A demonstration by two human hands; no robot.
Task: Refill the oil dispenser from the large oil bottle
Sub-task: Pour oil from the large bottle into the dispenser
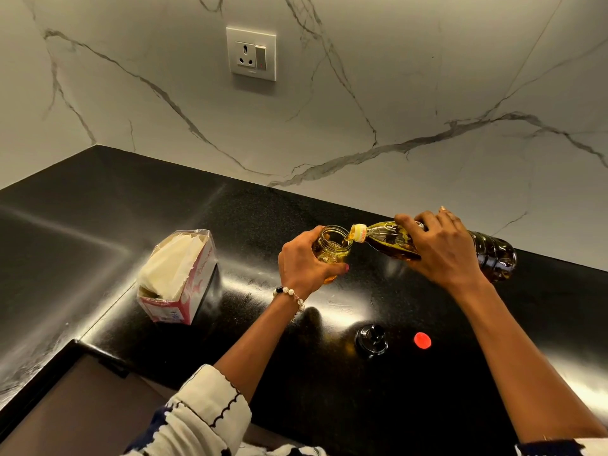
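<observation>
My left hand (301, 261) grips the glass oil dispenser (332, 246), open at the top and partly filled with yellow oil. My right hand (437, 248) holds the large clear oil bottle (490, 255) tipped almost flat, its yellow neck (358, 232) at the dispenser's rim. Oil runs from the neck into the dispenser. The dispenser's black lid (371, 340) and the bottle's red cap (422, 340) lie on the black counter nearer to me.
An opened tissue box (177, 278) stands on the black counter (98, 209) to the left. A marble wall with a socket (251, 54) rises behind. The counter's front edge steps down at lower left.
</observation>
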